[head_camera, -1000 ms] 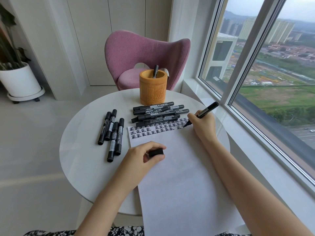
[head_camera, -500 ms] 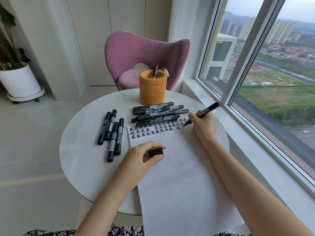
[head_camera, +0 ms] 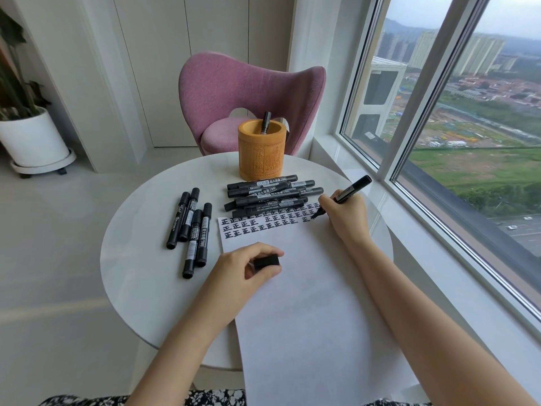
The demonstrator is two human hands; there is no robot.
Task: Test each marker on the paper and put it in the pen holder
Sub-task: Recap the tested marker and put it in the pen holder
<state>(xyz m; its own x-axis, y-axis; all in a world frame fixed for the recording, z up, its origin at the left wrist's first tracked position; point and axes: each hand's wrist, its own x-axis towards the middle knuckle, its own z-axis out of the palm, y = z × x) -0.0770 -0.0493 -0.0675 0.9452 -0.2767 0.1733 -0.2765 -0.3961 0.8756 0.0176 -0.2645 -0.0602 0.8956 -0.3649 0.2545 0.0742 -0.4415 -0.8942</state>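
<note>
The right hand (head_camera: 345,213) grips a marker (head_camera: 347,194), tip on the paper (head_camera: 307,303). The left hand (head_camera: 243,268) pins the sheet; its fingers (head_camera: 263,249) are closed on the cap (head_camera: 266,261).

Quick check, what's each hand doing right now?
Left hand: closed on the black cap, resting on the paper.
Right hand: closed on the uncapped marker, tip on the paper.

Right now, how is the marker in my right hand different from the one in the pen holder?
The marker in the right hand is uncapped, tilted, tip on the paper; the marker in the pen holder is capped, standing nearly upright. The held one's cap sits in the left hand. Both are black.
</note>
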